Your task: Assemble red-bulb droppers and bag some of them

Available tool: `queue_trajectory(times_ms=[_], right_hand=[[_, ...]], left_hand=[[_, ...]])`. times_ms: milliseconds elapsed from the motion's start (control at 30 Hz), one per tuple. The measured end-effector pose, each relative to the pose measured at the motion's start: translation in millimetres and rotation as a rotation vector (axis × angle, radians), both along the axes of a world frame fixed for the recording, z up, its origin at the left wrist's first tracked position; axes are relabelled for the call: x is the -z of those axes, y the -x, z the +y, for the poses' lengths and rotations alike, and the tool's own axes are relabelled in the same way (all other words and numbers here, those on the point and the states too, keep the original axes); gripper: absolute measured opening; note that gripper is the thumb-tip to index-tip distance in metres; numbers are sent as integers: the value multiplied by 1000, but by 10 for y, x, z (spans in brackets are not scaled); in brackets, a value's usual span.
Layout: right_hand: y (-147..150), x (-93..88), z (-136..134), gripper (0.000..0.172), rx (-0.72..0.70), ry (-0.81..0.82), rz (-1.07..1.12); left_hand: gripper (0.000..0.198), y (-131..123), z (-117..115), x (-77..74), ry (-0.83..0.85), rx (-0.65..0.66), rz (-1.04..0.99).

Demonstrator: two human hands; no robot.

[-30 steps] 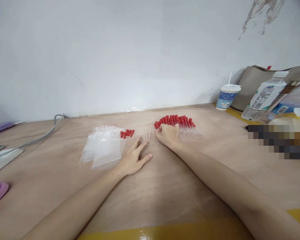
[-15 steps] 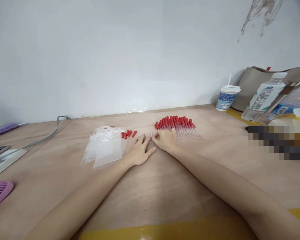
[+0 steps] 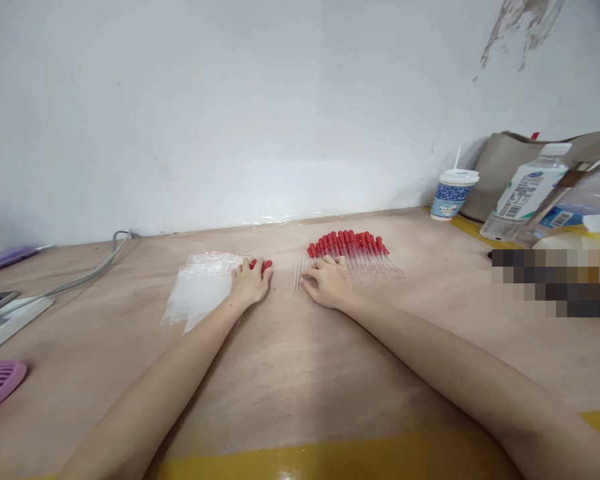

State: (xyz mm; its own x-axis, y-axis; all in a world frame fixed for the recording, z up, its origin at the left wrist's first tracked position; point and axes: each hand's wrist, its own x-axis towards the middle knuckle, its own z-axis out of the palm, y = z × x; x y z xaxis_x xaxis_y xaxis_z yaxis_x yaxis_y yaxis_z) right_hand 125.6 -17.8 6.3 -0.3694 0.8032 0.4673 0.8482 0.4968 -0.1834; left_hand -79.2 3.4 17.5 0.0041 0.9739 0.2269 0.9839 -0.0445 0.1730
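On the left, my left hand (image 3: 250, 283) reaches over a few red rubber bulbs (image 3: 267, 265), its fingers apart and bent down around them. Some bulbs are hidden under the fingers. My right hand (image 3: 329, 283) rests with thumb and fingers apart beside several thin clear glass tubes (image 3: 297, 273), the fingertips touching or very close to the nearest ones. Behind it lies a fanned row of glass droppers (image 3: 370, 261) with red bulbs on their far ends. Overlapping clear zip bags (image 3: 200, 287) lie under and left of my left hand.
A paper cup (image 3: 451, 195) with a straw, a plastic bottle (image 3: 525, 193) and a grey bag (image 3: 493, 167) stand at the back right. At left are a grey cable (image 3: 93, 275), a white power strip (image 3: 15, 327) and a pink slotted object (image 3: 0, 385). A wall closes the back.
My left hand has moved left from the glass tubes to the red bulbs, covering some of them. My right hand stays near the tubes, its fingers a little more spread.
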Motion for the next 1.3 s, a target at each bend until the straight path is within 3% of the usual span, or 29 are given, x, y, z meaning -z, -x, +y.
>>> queue_trajectory(times_ms=[367, 567, 833, 1033, 1133, 1300], right_hand=[[-53, 45, 21, 23, 38, -2, 67], [-102, 49, -43, 26, 44, 18, 44], [-317, 41, -228, 18, 15, 81, 111], [-617, 110, -310, 11, -152, 134, 212], [-710, 128, -298, 12, -165, 187, 307], [-645, 59, -332, 16, -16, 183, 276]], left_hand=[[41, -356, -235, -28, -1, 245, -166], [29, -245, -229, -47, -115, 195, -205], [15, -178, -84, 90, -193, 170, -233], [14, -205, -10, 88, -229, 143, -230], [13, -213, 13, 51, -233, 126, -225], [12, -239, -133, -147, -262, 161, -195]])
